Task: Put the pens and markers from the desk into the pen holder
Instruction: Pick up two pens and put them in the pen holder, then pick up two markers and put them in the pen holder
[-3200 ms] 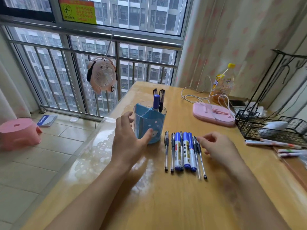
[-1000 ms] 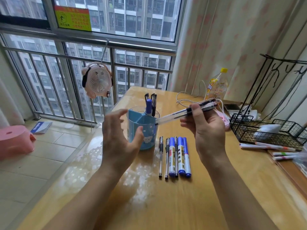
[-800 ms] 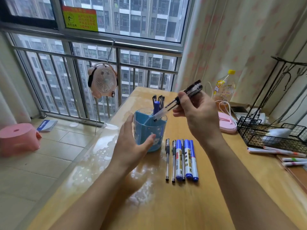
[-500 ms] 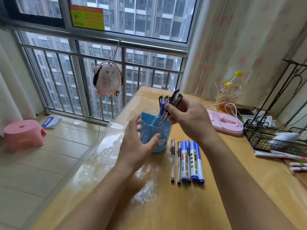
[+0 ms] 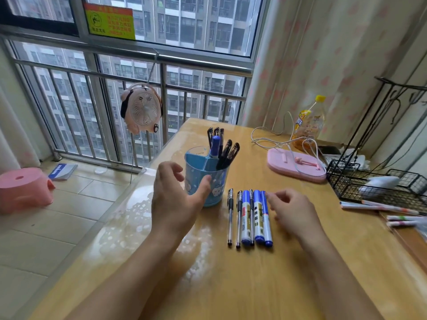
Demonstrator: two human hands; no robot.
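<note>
A wooden desk (image 5: 231, 285) fills the near and right part of the scene, its far left edge running along a barred window. Near the desk's middle stands a blue pen holder (image 5: 206, 179), upright, with several black pens (image 5: 227, 153) and one blue marker (image 5: 215, 146) already standing in its far and right compartments; its near-left compartment appears empty. The left hand (image 5: 175, 199) is spread around the holder's left side, fingers apart, thumb touching the holder's near wall. Just right of the holder, a row of pens and markers (image 5: 250, 218) lies flat on the desk, parallel and side by side: thin black-capped pens at the left and between the thicker blue markers. The right hand (image 5: 292, 213) hovers just right of this row, loosely curled and holding nothing, its fingertips beside the rightmost marker's far end. Farther right sit a pink stand (image 5: 295, 167) and a black wire basket (image 5: 369, 183).
</note>
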